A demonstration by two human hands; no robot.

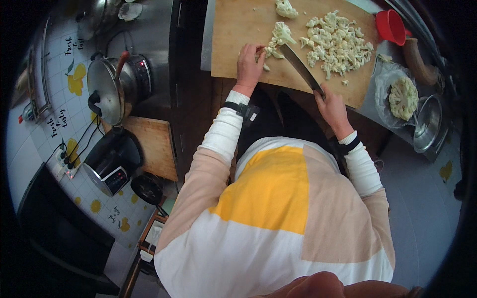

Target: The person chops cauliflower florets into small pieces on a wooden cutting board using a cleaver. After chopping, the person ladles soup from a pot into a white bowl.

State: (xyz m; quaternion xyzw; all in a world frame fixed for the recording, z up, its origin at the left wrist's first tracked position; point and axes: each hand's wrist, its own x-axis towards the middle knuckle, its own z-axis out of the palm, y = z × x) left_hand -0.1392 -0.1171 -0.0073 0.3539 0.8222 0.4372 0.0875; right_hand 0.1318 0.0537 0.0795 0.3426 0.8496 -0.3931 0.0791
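My right hand (332,108) is closed around the handle of a kitchen knife (303,70), its blade reaching over a wooden cutting board (238,22). The blade's far end is beside a cauliflower piece (282,33). My left hand (252,62) rests at the board's near edge, its fingertips at small cauliflower bits (271,51); whether it grips one cannot be told. Another cauliflower chunk (286,8) lies farther up the board. To the right of the knife spreads a pile of cut cauliflower florets (339,43).
Right of the board are a red plastic cup (390,27), a large cauliflower piece (403,98) on a plastic bag and a metal bowl (428,123). At left stand a lidded pot (106,91), a black electric cooker (111,160) and another wooden board (154,147).
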